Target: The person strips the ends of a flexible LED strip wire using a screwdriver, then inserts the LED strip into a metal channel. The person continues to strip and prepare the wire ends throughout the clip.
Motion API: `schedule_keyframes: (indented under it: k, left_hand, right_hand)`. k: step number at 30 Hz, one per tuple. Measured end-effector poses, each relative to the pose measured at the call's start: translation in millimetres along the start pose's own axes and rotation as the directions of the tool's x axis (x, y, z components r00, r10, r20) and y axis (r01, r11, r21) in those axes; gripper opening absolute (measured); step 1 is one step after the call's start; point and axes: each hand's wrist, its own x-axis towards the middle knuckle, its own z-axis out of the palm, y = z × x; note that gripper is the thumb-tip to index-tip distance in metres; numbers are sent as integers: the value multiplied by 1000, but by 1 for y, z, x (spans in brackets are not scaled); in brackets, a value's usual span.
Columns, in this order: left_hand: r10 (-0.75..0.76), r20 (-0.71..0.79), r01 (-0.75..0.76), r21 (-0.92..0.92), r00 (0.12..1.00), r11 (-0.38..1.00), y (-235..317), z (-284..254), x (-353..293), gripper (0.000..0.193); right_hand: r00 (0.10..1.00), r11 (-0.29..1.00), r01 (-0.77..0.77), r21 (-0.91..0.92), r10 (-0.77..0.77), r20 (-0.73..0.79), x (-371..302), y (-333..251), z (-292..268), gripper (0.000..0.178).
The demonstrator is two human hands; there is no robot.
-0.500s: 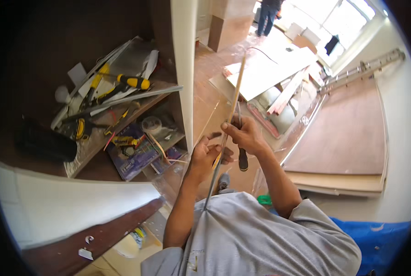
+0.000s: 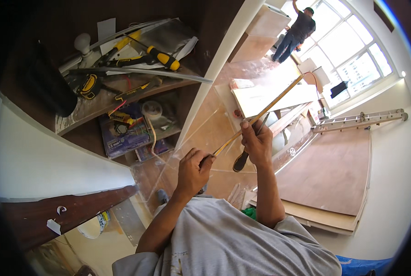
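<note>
A long, thin yellowish-brown strip [image 2: 279,97] slants up and away to the right in front of me. My right hand [image 2: 259,145] is closed around it, thumb on top. The same hand holds a screwdriver [image 2: 240,162], its dark handle hanging below the palm and its shaft showing above the fingers. Lower down on the left, my left hand [image 2: 191,172] pinches the near end of the strip between thumb and fingers. Its fingertips hide that end.
On my left, a dark cabinet shelf [image 2: 87,115] holds a yellow-and-black screwdriver [image 2: 164,58], a tape measure [image 2: 89,86], a light bulb [image 2: 82,43] and a tape roll [image 2: 152,109]. Brown boards [image 2: 327,172] and a ladder [image 2: 359,120] lie right. A person [image 2: 297,34] stands by the far window.
The strip has tilted from nearly upright to slanting right. My left hand has closed on its near end. My view has turned, bringing more of the window and the far person into sight.
</note>
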Motion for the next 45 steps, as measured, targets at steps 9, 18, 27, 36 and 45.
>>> schedule_keyframes:
  k: [9,18,27,36,45]
  left_hand:
    - [-213,333,348,-428,919,834,-17,-2,5,24]
    - [-296,537,597,-561,790,574,0,13,32,33]
    - [-432,375,569,-604,820,557,-37,21,34,25]
    - [-395,382,548,-631,835,549,-37,24,36,23]
    - [-396,369,540,-620,841,569,-39,26,39,18]
  right_hand:
    - [989,980,-140,139,132,66,4,-17,1,31]
    - [960,977,-204,63,187,209,18,-11,11,35]
    - [845,889,-425,-171,457,277,-6,-2,5,53]
    - [930,573,237,-785,100,354,-23,-28,26,28]
    - [892,348,347,-871,164,421,-19,-45,33,33]
